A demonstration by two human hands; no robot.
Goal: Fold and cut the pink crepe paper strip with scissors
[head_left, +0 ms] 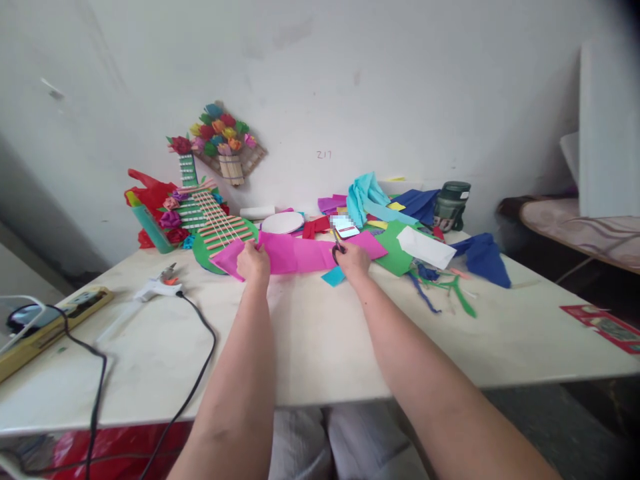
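The left hand (253, 261) was closed on the left end of the magenta paper (300, 254), pinching its edge. The right hand (353, 260) was closed around the black handles of the scissors (337, 252), which met the paper towards its right end. The paper lay flat on the surface (320, 333), just above the centre of the frame, between the two hands.

Containers:
- Dark green jar (451, 205), right of centre near the wall, upright with its lid on. Its contents could not be seen.
- Green bottle (149, 227), left of centre, tilted against a red bag (148, 188). Its contents could not be seen.

Loose paper sheets in blue, teal, green and white (426, 247) lay in a pile between the right hand and the jar. A white glue gun (156, 288) lay at the left of the frame, with its black cord (200, 373) running off the near edge of the surface.
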